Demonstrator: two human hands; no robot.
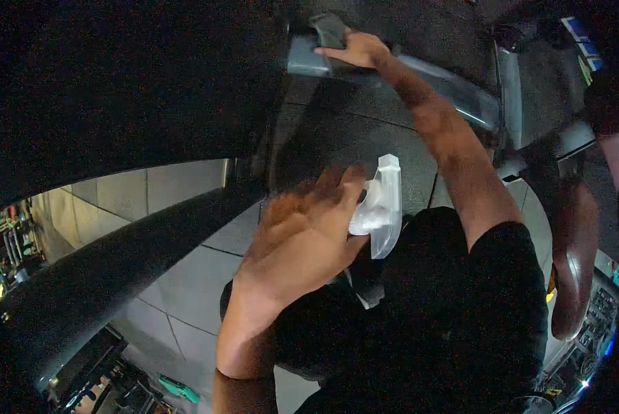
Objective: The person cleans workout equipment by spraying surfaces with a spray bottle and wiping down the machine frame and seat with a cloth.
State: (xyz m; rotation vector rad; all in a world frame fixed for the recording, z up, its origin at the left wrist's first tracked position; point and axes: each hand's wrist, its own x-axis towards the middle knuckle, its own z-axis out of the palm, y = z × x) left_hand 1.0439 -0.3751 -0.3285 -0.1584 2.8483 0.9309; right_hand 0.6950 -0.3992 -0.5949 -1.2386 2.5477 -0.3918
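Observation:
My left hand (299,231), slightly blurred, is closed around the neck of a spray bottle in the middle of the view. The bottle's white trigger head (385,207) shows beside my thumb, with its nozzle pointing up; its body is mostly hidden. My right arm stretches up and away. At its end, my right hand (361,50) is closed on a dark grey cloth (329,31), pressed to a shiny, curved trim strip (447,90) along the edge of a dark panel.
A large dark panel (116,83) fills the upper left, above a thick dark bar (137,255). Pale floor tiles (178,310) show below. A limb-like shape (575,262), perhaps a reflection, stands at right. A green object (178,388) lies at lower left.

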